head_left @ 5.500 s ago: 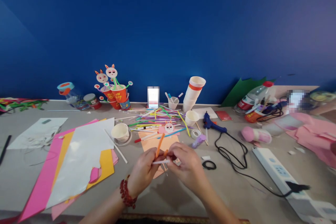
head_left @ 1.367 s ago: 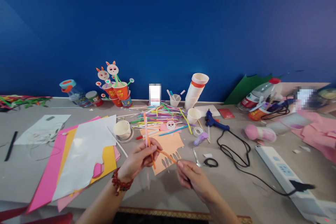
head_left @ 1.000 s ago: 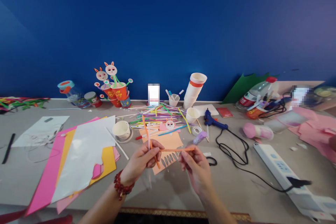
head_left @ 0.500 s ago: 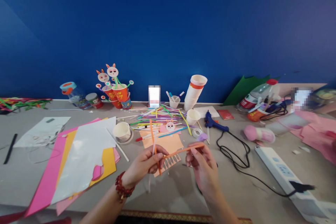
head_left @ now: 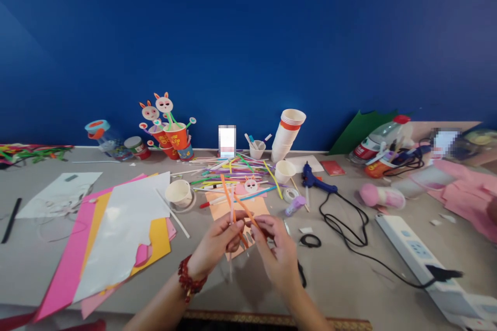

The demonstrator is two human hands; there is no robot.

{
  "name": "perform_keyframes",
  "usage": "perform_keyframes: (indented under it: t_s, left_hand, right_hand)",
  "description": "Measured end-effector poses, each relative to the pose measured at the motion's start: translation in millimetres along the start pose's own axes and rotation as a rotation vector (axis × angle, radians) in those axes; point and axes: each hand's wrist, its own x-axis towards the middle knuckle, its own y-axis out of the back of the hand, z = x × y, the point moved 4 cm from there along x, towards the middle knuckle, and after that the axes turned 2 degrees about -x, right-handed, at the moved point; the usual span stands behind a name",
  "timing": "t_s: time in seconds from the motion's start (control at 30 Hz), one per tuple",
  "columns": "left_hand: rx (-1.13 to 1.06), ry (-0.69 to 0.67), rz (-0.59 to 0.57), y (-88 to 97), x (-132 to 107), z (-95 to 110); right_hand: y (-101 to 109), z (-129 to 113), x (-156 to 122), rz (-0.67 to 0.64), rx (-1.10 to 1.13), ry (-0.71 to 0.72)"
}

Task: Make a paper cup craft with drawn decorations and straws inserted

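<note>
My left hand [head_left: 217, 243], with a red bead bracelet at its wrist, is pinched shut on an orange straw [head_left: 227, 194] and a pale pink straw [head_left: 232, 201] that stand up from its fingers. Close beside it, my right hand [head_left: 274, 248] pinches a second orange strip [head_left: 248, 214] that slants up and left to cross the held straws. Both hands hover above a peach paper sheet [head_left: 225, 206] with leaf-shaped cut-outs. A small paper rabbit face [head_left: 250, 185] lies just beyond it.
A heap of coloured straws [head_left: 233, 170] lies behind the hands, with paper cups [head_left: 177, 194] and a cup stack [head_left: 287, 134]. Paper sheets [head_left: 116, 227] lie at left. A blue glue gun [head_left: 314, 180] with black cord, scissors [head_left: 306, 240] and a power strip [head_left: 415, 253] are at right.
My right hand moved left and closer to my left hand. The orange strip it holds swung from lying nearly level to slanting up across the held straws.
</note>
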Motion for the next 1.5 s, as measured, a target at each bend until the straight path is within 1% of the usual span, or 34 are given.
perform_keyframes:
  t_s: [0.1,0.17,0.23,0.33,0.5,0.57,0.7,0.83,1.0,1.13,1.33,1.5]
  left_hand:
    - [-0.011,-0.003,0.002,-0.3,1,-4]
    - [-0.030,-0.001,0.012,-0.9,0,-3]
    - [-0.055,0.013,0.019,-1.8,0,-2]
    - [-0.081,0.028,0.021,-2.5,-1,-2]
    - [-0.057,0.012,0.023,-1.4,-1,-4]
    - [-0.073,-0.035,0.043,0.7,0,0]
    - [-0.097,-0.193,0.131,9.5,2,18]
    - [-0.057,-0.260,0.160,15.1,2,32]
    - [-0.033,-0.250,0.138,13.8,1,33]
    - [-0.033,-0.241,0.130,13.7,2,32]
    - [-0.029,-0.211,0.106,13.1,3,32]
    - [-0.007,-0.183,0.104,12.7,1,32]
  right_hand:
    - [1,-6,3,-0.027,-0.119,0.083]
    - [-1,-6,3,-0.074,-0.143,0.090]
    - [-4,-3,1,-0.134,-0.097,0.041]
    - [-8,2,-2,-0.202,0.029,-0.058]
    - [-10,5,-3,-0.272,0.102,-0.117]
    - [-11,8,-5,-0.259,0.168,-0.164]
    - [-13,17,-10,-0.235,0.276,-0.253]
    - [-13,22,-14,-0.230,0.340,-0.311]
    - [-16,23,-15,-0.257,0.396,-0.343]
    - [-17,25,-14,-0.272,0.467,-0.323]
    - [-6,25,-5,-0.187,0.473,-0.278]
    - [2,25,0,-0.179,0.411,-0.228]
